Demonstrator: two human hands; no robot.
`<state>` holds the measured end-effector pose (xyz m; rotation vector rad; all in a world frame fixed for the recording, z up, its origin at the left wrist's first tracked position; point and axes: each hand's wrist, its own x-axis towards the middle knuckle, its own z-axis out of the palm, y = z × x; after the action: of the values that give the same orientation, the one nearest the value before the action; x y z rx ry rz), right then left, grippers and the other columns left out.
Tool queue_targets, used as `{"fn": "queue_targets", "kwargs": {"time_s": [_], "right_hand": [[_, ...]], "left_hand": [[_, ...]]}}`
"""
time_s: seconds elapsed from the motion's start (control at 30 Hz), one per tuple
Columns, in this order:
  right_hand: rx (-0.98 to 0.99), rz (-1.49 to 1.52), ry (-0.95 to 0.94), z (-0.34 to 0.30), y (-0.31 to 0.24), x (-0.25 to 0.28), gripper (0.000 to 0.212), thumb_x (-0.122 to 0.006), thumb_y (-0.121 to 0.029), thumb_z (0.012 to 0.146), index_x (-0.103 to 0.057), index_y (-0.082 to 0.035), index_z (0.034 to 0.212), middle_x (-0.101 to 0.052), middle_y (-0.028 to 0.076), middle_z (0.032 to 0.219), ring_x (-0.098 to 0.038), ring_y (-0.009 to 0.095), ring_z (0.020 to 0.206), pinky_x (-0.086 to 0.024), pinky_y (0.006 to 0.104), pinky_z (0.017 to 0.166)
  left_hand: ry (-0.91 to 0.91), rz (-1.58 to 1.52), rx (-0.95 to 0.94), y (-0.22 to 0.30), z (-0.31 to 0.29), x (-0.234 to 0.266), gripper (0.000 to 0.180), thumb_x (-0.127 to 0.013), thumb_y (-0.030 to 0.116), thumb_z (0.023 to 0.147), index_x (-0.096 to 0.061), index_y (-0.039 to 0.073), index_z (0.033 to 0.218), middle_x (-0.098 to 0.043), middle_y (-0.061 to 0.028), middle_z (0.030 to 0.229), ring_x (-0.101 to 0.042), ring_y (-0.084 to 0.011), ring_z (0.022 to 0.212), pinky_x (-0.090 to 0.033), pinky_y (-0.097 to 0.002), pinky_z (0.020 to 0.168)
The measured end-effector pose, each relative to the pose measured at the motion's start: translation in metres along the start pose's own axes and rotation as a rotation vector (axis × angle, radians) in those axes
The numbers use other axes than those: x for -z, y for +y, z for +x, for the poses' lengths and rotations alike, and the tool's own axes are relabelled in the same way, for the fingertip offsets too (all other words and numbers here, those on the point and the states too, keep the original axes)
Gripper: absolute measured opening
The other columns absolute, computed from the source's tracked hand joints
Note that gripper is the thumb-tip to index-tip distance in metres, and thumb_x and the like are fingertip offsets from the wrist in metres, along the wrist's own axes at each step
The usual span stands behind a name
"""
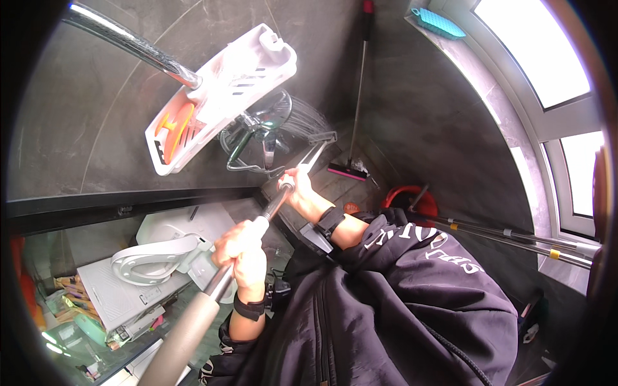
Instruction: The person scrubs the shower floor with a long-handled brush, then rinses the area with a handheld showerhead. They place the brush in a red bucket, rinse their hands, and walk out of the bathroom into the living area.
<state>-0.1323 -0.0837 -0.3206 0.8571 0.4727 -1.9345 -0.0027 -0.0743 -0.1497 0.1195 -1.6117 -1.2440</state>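
A long telescopic pole (183, 338) with a thick grey grip runs slantwise from the lower left toward the wall ahead. My left hand (241, 252) is wrapped round its middle, near a white collar. Farther up the shaft, my right hand (299, 193) grips it by another joint. At the far end, a narrow flat head (322, 137) sits close to the dark wall, beside a coiled clear hose; its exact kind is hard to make out. Dark bands circle both of my wrists.
A white slotted shelf (248, 71) with an orange item hangs on a chrome bar (138, 48). A pink-edged broom (347, 171) leans in the corner by a red bucket (412, 199). Grey poles (515, 239) lie right; a turquoise brush (438, 24) rests on the sill. White boxes (122, 296) stand left.
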Motion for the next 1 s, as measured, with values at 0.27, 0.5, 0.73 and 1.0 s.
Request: {"fn": "queue_targets", "kwargs": {"time_s": [0.27,0.5,0.73,1.0], "right_hand": [[-0.016,0.055,0.053,-0.018,0.002,-0.008,0.009,-0.045,-0.01,0.072,-0.037,-0.006,0.068,-0.04,0.004,0.058,-0.042,0.017,0.047,-0.044,0.0296,0.045],[-0.092,0.026,0.036,-0.024,0.006,-0.009,0.007,-0.045,-0.008,0.071,-0.039,-0.005,0.069,-0.041,0.005,0.055,-0.041,0.017,0.044,-0.044,0.0297,0.046],[-0.013,0.083,0.096,-0.017,-0.005,-0.008,0.008,-0.043,-0.01,0.072,-0.038,-0.007,0.066,-0.039,0.002,0.053,-0.04,0.016,0.044,-0.044,0.0289,0.046],[0.052,-0.042,0.015,-0.001,-0.024,0.0,0.009,-0.043,-0.011,0.072,-0.038,-0.003,0.073,-0.04,0.007,0.056,-0.044,0.019,0.045,-0.046,0.0313,0.045]], "left_hand": [[0.031,-0.139,0.092,-0.028,0.004,-0.01,0.01,-0.057,0.003,0.069,-0.054,-0.003,0.062,-0.057,-0.0107,0.059,-0.054,-0.0193,0.05,-0.044,-0.0296,0.051],[-0.091,-0.088,0.183,-0.05,-0.005,-0.018,0.011,-0.05,-0.005,0.067,-0.043,-0.001,0.06,-0.052,-0.0099,0.058,-0.047,-0.0163,0.051,-0.038,-0.0252,0.051],[-0.105,-0.135,0.091,-0.02,0.003,-0.013,0.014,-0.055,-0.001,0.069,-0.046,-0.003,0.059,-0.054,-0.0096,0.059,-0.049,-0.0168,0.051,-0.039,-0.0254,0.05],[-0.049,-0.067,0.105,0.03,0.013,-0.02,0.015,-0.04,0.0,0.058,-0.027,0.007,0.055,-0.027,-0.0023,0.046,-0.024,-0.0115,0.043,-0.021,-0.0288,0.045]]}}
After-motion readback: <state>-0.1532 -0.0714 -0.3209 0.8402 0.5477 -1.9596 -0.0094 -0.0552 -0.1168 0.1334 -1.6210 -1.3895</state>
